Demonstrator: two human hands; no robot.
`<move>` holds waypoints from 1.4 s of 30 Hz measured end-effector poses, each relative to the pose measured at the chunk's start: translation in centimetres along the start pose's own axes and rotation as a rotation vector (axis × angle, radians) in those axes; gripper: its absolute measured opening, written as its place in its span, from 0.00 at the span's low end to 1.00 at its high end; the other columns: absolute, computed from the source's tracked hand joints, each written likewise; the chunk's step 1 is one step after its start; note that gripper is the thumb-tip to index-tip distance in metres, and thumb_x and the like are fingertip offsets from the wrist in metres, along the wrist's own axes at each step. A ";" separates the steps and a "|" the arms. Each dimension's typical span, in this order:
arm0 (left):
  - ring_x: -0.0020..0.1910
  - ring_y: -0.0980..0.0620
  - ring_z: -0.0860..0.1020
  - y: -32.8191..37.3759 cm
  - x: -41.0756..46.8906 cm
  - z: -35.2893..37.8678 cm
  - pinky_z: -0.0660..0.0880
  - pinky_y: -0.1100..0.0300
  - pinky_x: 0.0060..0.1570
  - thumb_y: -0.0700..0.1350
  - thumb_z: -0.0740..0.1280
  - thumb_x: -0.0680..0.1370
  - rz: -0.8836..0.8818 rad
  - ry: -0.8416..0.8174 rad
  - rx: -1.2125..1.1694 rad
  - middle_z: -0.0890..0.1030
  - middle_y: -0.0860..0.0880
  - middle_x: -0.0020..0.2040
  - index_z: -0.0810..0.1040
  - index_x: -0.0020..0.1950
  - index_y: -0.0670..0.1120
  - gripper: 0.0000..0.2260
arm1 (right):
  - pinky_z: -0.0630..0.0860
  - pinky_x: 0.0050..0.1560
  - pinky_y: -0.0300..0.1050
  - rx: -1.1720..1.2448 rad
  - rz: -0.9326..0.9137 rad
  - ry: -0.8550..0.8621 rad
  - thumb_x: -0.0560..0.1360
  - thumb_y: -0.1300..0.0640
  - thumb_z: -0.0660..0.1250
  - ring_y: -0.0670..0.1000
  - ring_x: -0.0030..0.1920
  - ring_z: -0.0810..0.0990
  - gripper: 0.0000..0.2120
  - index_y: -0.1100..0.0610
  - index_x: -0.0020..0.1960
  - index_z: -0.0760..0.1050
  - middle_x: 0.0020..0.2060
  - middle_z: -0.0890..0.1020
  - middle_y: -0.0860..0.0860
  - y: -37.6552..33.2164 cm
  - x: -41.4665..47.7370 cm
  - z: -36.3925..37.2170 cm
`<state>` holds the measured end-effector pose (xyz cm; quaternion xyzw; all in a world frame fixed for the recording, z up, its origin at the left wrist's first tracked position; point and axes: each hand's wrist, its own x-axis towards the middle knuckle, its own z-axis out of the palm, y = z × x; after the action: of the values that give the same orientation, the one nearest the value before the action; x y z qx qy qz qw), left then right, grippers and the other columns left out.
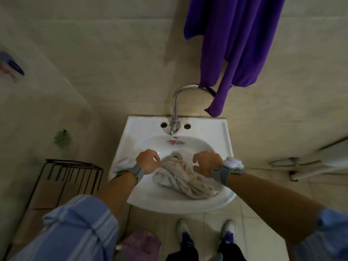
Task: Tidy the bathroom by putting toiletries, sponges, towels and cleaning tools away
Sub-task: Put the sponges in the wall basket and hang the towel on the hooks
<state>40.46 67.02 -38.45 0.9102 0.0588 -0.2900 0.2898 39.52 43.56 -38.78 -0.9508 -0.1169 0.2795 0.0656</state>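
While 1 crumpled towel (180,178) lies in 1 white sink (131,132), 2 hands hover apart above it — left hand (147,162), right hand (207,162) — both loosely curled, gripping nothing.

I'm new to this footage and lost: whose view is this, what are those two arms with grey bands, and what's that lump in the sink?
There is no machine here: a person wears one camera on the head, looking down at their own arms. The left hand and right hand hover over a white sink, fingers loosely curled, holding nothing. The lump is a crumpled, stained towel lying in the basin. A purple cloth hangs on the wall above the tap.
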 end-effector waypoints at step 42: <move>0.47 0.46 0.83 12.4 -3.5 -11.7 0.79 0.51 0.51 0.47 0.77 0.68 0.377 0.010 -0.306 0.85 0.45 0.46 0.84 0.49 0.46 0.11 | 0.74 0.43 0.45 0.420 -0.092 0.274 0.68 0.57 0.75 0.50 0.40 0.76 0.11 0.62 0.46 0.81 0.38 0.78 0.54 1.2 -7.2 -18.3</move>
<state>46.79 63.61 -22.61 0.8518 -0.0676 -0.2141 0.4732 43.88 39.44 -19.95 -0.9390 -0.0894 0.1628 0.2894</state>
